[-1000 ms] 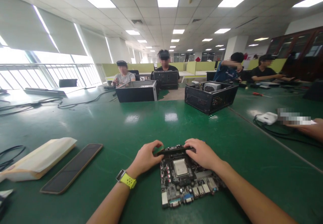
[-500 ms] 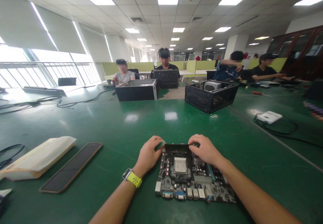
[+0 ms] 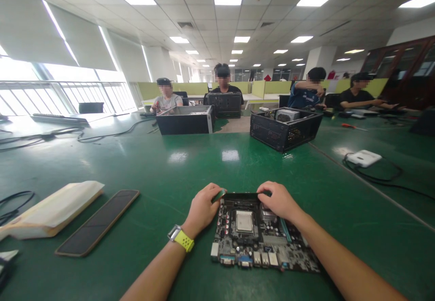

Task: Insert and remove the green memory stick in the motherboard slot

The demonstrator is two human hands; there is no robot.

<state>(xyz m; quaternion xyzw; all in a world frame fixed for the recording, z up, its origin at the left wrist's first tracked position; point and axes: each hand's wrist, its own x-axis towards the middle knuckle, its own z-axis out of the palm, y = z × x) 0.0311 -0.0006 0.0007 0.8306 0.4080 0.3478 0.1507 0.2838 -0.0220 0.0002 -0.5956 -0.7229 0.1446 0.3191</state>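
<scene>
A motherboard (image 3: 268,242) lies flat on the green table in front of me, its row of ports facing me. A square silver processor (image 3: 244,221) sits in its socket. Along the board's far edge stands a thin dark RAM stick (image 3: 241,196), with a bit of green at its left end. My left hand (image 3: 204,206) pinches that left end, a watch with a yellow-green strap on its wrist. At the other end, the fingers of my right hand (image 3: 279,201) are closed on the stick. The slot beneath it is hidden, so I cannot tell how deep it sits.
To the left lie a long dark panel with a brown rim (image 3: 98,223) and a pale paper-wrapped pack (image 3: 57,208). Open computer cases (image 3: 185,122) (image 3: 285,129) stand farther back. A white box (image 3: 364,158) with a black cable is at right. Several people sit across the table.
The view has shifted slightly, so the board and both hands appear a little farther right. Both hands keep their hold on the RAM stick.
</scene>
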